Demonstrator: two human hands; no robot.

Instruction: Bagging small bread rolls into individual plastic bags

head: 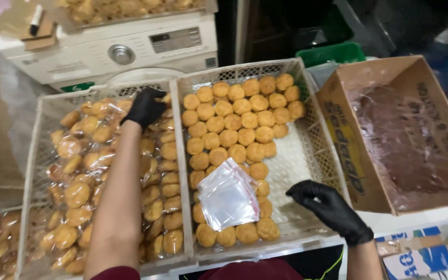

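L hand (145,107), black glove, reaches to far end of the left crate (32,155); fingers curled down onto the bagged buns (76,194) there, touching them. Can't tell if it pinches one. That crate is full of round golden buns, each in clear wrap.

R hand (330,206), also black glove, sits in the near right corner of the right crate (315,132), over bare crate floor. Fingers bent loosely inward, thumb close to forefinger, nothing seen betw. them.

Right crate holds unwrapped buns (237,122) in rows, filling far and left parts; right strip bare. A stack of clear plastic bags (227,196) lies on top of the buns near the front, just left of R hand, not touching it.

Right of crates: open cardboard box (348,150) lined w/ plastic film. Far side: white washing machine (115,52); green bin (333,53) behind the crates.
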